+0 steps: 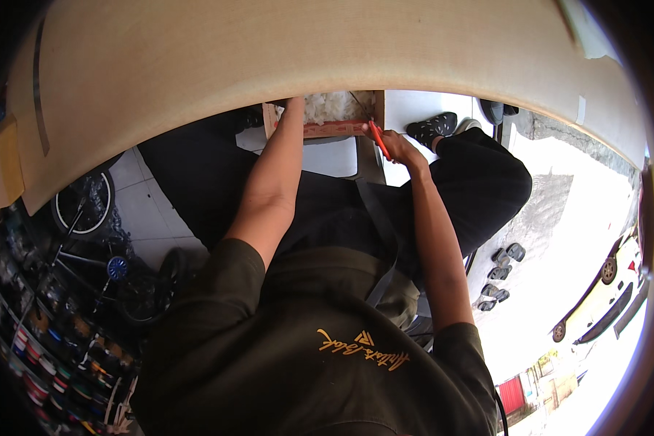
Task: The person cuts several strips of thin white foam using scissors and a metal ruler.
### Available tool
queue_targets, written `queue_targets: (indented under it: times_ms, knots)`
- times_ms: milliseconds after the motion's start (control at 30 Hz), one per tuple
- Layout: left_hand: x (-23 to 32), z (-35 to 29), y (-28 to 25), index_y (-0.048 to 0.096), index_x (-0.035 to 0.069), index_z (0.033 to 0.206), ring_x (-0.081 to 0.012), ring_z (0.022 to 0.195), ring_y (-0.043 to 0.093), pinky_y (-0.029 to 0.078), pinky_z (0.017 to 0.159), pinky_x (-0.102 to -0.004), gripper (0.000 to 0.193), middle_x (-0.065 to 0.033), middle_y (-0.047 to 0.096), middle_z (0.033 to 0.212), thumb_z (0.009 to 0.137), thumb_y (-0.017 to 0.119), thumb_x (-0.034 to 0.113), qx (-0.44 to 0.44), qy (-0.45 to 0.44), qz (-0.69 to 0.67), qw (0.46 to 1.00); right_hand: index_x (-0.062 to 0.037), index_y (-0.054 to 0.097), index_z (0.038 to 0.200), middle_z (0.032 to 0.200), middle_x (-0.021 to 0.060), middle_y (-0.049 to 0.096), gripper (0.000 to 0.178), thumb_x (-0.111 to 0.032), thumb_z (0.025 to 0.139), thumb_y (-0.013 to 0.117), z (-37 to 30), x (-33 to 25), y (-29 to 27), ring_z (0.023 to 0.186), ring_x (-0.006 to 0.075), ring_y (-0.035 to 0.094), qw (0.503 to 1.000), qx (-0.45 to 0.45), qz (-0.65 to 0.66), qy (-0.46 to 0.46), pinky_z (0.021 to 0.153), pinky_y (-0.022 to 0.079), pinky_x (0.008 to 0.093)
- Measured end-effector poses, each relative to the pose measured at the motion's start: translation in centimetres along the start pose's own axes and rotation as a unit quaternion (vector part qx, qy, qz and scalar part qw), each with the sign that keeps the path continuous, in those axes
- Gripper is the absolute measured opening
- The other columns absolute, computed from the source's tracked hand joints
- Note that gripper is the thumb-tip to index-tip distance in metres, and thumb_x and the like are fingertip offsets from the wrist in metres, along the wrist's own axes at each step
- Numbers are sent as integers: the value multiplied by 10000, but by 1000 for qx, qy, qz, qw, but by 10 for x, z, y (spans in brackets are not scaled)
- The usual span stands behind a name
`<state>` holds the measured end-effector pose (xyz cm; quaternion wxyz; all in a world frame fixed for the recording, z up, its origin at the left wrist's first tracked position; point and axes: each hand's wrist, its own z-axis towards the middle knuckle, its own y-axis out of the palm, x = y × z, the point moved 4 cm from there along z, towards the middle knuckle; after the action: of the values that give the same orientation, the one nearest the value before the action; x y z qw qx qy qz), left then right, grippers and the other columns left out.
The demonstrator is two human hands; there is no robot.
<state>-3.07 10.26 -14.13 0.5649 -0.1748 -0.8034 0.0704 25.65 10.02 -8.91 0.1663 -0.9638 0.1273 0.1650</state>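
My left arm reaches forward to a cardboard box [330, 130] with red printing on its near side. Only the wrist end of my left hand [296, 103] shows at the box's left part; the panel edge hides its fingers. Pale, fluffy or shredded material [334, 107] fills the box. At the box's right corner, my right hand [400, 145] is closed around a tool with an orange-red handle [379, 140]. A thin dark shaft or blade seems to run from it over the box; its exact kind is unclear.
A large tan panel [305, 43] spans the top of the view, overhanging the box. A bicycle [83, 207] and crowded shelves [43, 363] stand at left. Black clogs [432, 128] lie beyond my right knee, several sandals [498, 272] farther right. A yellow car [588, 309] is outside.
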Motion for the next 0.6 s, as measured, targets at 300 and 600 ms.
queue_targets:
  times_ms: [300, 600]
  knots:
    - [2, 2, -3, 566, -15, 1041, -337, 808, 687, 616, 612, -404, 289, -249, 663, 857, 774, 677, -15, -5, 31, 17, 999, 57, 599, 793, 521, 59, 431, 1017, -928, 697, 361, 7, 12, 4, 504, 185, 506, 999, 20, 21, -32, 451, 393, 342]
    - [-5, 1, -14, 611, -12, 994, -316, 824, 694, 610, 602, -377, 223, -239, 672, 836, 784, 675, 26, -27, 137, 87, 986, 78, 676, 927, 774, 283, 642, 1080, -913, 734, 292, 0, 4, 1, 880, 389, 655, 1000, -6, -10, 2, 789, 473, 468]
